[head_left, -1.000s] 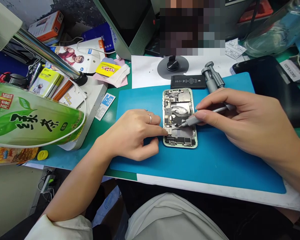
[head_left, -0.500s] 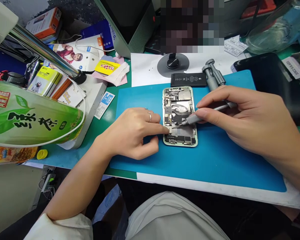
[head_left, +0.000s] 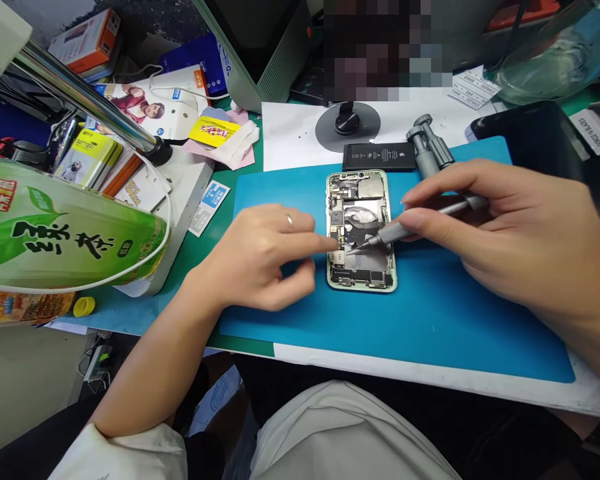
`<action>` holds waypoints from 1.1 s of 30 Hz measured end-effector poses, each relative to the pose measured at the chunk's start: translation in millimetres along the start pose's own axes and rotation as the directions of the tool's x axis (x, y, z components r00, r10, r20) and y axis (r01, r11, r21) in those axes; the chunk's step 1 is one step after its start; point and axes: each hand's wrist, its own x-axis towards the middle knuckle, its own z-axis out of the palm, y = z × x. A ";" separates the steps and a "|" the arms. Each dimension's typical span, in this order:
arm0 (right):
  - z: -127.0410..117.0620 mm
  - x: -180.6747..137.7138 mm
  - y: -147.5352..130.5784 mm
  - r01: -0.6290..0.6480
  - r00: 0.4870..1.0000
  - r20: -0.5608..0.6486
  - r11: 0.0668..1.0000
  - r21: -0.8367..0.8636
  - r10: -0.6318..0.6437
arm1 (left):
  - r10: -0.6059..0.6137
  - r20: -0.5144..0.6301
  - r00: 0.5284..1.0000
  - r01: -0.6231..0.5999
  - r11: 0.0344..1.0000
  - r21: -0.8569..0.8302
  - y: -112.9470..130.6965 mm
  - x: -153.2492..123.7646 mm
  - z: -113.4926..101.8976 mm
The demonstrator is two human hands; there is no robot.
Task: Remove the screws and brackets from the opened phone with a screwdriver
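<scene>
An opened phone (head_left: pixel 363 267) lies on a blue mat (head_left: pixel 300 327), its circuit board and inner parts bare. My left hand (head_left: pixel 267 257) reaches in from the left, index finger stretched onto the left side of the board. The thumb stands apart below, the other fingers are curled, and nothing is held. Between thumb and fingers, my right hand (head_left: pixel 510 233) grips a slim grey precision screwdriver (head_left: pixel 400 230). Its thin tip points down left into the lower half of the phone, close to my left fingertip. Whether the tip touches a part, I cannot tell.
Beyond the phone lie a black phone battery (head_left: pixel 377 157) and more grey screwdrivers (head_left: pixel 427 150). A dark round stand base (head_left: pixel 347 127) rests on white paper. At the left stand a green tea bottle (head_left: pixel 70 227) and a metal pole (head_left: pixel 90 100). A glass jar (head_left: pixel 555 60) is back right.
My left index fingertip has slid up the board, away from the phone's lower end. The screwdriver has tilted slightly, its tip still low in the phone. The view has shifted a little.
</scene>
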 end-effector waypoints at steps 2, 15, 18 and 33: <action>-2.1 2.7 -1.1 -0.036 0.994 -0.100 0.995 0.090 0.045 | -0.054 -0.189 0.980 0.062 0.997 0.036 -1.9 -1.0 -3.8; -3.5 -1.0 -7.5 0.024 0.999 -0.036 0.946 0.324 -0.013 | -0.037 -0.253 0.967 0.054 0.997 0.062 16.7 15.3 27.0; -2.4 -2.9 -10.6 0.053 0.999 -0.030 0.936 0.347 -0.046 | -0.023 -0.266 0.964 0.049 0.994 0.093 19.1 17.6 30.7; 8.7 -16.0 -19.5 0.233 0.971 -0.083 0.801 0.552 -0.225 | -0.033 -0.406 0.913 0.056 0.997 0.046 26.4 20.8 30.3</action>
